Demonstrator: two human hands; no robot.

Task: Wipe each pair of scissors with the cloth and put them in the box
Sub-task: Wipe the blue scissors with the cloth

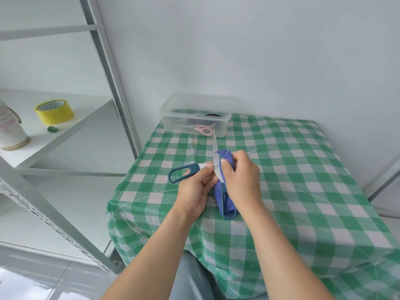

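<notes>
A pair of scissors with dark teal handles is held spread wide above the table. One handle loop sticks out to the left and one blade points up toward the box. My left hand pinches the scissors near the pivot. My right hand grips a blue cloth wrapped around the other blade, whose handle loop shows below at the cloth's lower end. A clear plastic box stands at the table's far left; inside lie pink-handled scissors and a dark-handled pair, partly hidden.
The table wears a green and white checked cloth. A white metal shelf rack stands to the left, holding a yellow tape roll and a white canister. White walls close in behind and on the right.
</notes>
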